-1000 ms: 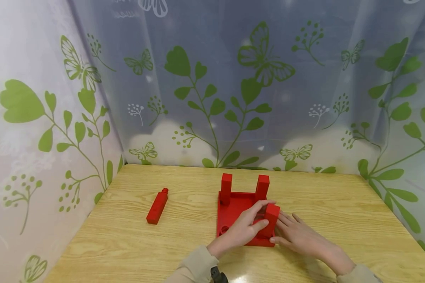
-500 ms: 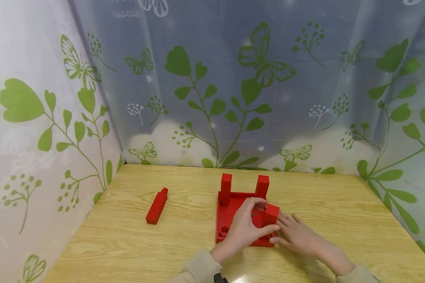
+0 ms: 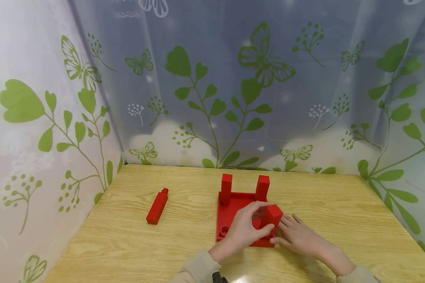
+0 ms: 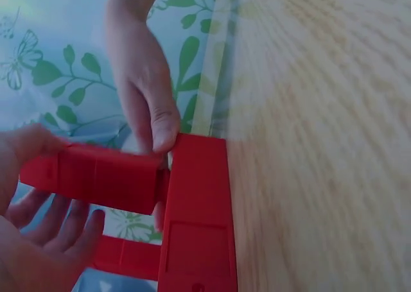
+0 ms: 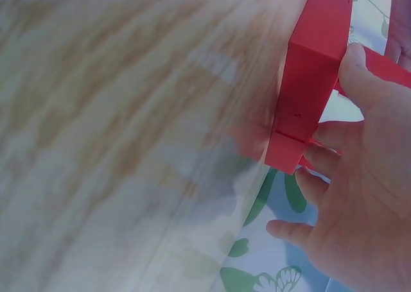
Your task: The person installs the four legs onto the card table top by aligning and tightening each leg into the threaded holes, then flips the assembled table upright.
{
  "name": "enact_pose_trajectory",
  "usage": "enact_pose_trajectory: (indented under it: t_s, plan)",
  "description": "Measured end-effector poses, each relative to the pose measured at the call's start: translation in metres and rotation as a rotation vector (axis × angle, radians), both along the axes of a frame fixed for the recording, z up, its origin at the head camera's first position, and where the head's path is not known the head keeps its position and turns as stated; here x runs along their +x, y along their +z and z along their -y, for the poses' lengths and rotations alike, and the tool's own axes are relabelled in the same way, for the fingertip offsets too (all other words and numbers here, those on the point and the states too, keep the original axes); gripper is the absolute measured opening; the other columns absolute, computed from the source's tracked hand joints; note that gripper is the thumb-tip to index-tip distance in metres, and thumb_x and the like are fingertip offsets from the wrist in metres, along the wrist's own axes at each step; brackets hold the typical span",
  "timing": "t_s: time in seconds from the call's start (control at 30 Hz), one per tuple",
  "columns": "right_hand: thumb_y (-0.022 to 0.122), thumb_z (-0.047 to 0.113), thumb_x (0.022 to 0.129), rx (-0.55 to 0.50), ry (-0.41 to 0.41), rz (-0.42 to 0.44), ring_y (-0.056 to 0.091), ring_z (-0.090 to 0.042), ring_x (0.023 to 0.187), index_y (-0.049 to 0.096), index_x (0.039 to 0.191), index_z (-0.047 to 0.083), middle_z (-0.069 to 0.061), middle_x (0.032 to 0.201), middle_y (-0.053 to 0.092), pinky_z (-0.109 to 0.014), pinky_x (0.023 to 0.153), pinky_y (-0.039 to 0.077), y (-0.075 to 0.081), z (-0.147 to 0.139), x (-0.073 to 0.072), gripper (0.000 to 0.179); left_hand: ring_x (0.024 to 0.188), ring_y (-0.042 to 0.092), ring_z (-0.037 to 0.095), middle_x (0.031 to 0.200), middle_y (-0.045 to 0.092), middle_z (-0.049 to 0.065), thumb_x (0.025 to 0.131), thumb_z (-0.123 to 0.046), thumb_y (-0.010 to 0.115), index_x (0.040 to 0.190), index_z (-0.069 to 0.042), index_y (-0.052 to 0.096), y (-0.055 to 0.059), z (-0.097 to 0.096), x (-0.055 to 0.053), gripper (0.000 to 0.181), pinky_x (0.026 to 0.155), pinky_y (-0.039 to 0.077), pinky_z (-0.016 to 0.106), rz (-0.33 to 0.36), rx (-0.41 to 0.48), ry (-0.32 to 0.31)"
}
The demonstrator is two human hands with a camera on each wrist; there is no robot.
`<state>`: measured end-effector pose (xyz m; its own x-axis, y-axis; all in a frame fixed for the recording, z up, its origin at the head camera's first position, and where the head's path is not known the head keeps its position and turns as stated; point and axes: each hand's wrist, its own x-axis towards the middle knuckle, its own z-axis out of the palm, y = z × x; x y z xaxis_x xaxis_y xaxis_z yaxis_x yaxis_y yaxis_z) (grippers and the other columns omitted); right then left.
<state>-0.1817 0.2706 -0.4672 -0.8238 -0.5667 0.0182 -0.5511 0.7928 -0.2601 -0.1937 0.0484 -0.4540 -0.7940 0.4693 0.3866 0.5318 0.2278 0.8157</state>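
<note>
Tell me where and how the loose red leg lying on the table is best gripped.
Probably best to pinch the loose leg from above, across the middle of its blocky body: it lies flat on the table, apart from the red base, with straight long sides for thumb and fingers. I'd leave its narrower end free.

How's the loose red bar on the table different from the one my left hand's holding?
The loose bar lies flat on the table; the held bar stands roughly upright on the base. No hand touches the loose bar, while the left hand grips the held bar. The loose bar's narrow end is fully exposed; the held bar's shows only as a short neck at the base. Both are red and square-sided.
</note>
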Motion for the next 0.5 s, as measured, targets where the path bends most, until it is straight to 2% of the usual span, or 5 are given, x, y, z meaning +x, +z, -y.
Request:
enact_pose_trajectory:
  t_s: [0.17, 0.27, 0.4, 0.5]
  plan:
    - [0.055, 0.055, 0.098, -0.015, -0.007, 0.043, 0.035, -0.048, 0.144, 0.045, 0.151, 0.000, -0.022, 0.158, 0.039, -0.075, 0.108, 0.028, 0.0024, 0.0006, 0.0002, 0.077, 0.109, 0.066, 0.007, 0.125, 0.068, 0.001, 0.096, -0.003, 0.065, 0.138, -0.013, 0.056, 0.0010, 0.0056, -0.0053, 0.045, 0.096, 0.053, 0.023, 0.054, -0.004, -0.116]
    - [0.056, 0.055, 0.098, -0.016, -0.006, 0.052, 0.035, -0.048, 0.144, 0.045, 0.151, 0.000, -0.022, 0.158, 0.038, -0.075, 0.108, 0.027, 0.0032, 0.0008, 0.0002, 0.077, 0.113, 0.065, 0.009, 0.129, 0.066, 0.003, 0.097, -0.002, 0.062, 0.141, -0.012, 0.053, 0.0013, 0.0070, -0.0068, 0.046, 0.097, 0.052, 0.024, 0.057, -0.024, -0.152]
    - [0.056, 0.055, 0.098, -0.018, 0.000, 0.047, 0.035, -0.048, 0.144, 0.045, 0.151, 0.000, -0.022, 0.158, 0.039, -0.075, 0.108, 0.028, 0.0036, 0.0009, 0.0003, 0.077, 0.114, 0.065, 0.010, 0.130, 0.065, 0.003, 0.097, -0.002, 0.062, 0.142, -0.012, 0.052, 0.0017, 0.0069, -0.0066, 0.047, 0.098, 0.052, 0.025, 0.060, -0.022, -0.157]
    - [0.056, 0.054, 0.098, -0.022, 0.009, 0.029, 0.036, -0.048, 0.143, 0.045, 0.151, 0.000, -0.022, 0.157, 0.039, -0.075, 0.107, 0.028, 0.0032, 0.0002, 0.0005, 0.076, 0.115, 0.063, 0.008, 0.130, 0.064, 0.001, 0.097, -0.009, 0.066, 0.142, -0.012, 0.052, 0.0013, 0.0049, -0.0049, 0.048, 0.099, 0.051, 0.026, 0.024, -0.029, -0.110]
